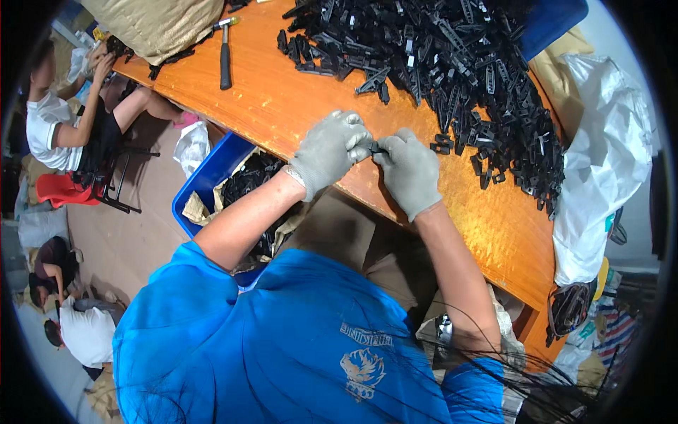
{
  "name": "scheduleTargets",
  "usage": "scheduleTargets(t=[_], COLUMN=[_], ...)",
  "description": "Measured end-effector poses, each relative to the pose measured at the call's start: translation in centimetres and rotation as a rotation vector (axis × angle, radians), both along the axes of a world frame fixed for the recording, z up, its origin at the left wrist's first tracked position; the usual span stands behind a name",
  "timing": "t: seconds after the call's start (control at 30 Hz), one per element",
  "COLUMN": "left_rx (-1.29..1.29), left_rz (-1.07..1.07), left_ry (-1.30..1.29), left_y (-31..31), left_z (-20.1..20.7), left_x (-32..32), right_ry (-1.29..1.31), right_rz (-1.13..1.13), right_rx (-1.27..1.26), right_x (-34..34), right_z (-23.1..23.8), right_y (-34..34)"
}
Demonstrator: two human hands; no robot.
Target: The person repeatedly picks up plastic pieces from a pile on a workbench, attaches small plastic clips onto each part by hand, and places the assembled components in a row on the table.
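Observation:
Both my hands wear grey gloves and meet over the front edge of the orange wooden table (261, 102). Between their fingertips is a small black plastic part (376, 148), mostly covered by the gloves. My left hand (330, 150) has its fingers curled and pinched at the part's left side. My right hand (409, 173) grips it from the right with thumb and fingers. Beyond them, a large heap of black plastic parts (452, 78) spreads over the far and right side of the table. A few loose pieces lie at the heap's near edge.
A hammer (225, 60) lies on the table at the far left beside a tan sack (159, 28). Left of my body stands a blue bin (185, 201) holding black parts. A white sack (600, 155) hangs at the right. Other people sit at the far left.

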State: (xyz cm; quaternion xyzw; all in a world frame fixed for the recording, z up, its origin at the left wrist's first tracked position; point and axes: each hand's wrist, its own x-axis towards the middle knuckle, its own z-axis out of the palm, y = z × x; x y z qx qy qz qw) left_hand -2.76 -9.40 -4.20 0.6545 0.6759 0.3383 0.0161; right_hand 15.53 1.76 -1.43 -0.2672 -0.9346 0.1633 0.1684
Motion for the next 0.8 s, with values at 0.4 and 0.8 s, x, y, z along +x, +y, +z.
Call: scheduleTargets(t=[0.4, 0.8], left_rx=[-0.026, -0.109], left_rz=[0.166, 0.295], left_ry=[-0.165, -0.54], left_y=[3.5, 5.1], left_z=[4.5, 1.4], left_x=[-2.3, -3.6], right_ry=[0.062, 0.411], right_rz=[-0.063, -0.166], right_rx=[-0.049, -0.515], right_x=[4.3, 5.1], right_z=[2.4, -0.5], right_y=[2.2, 2.6])
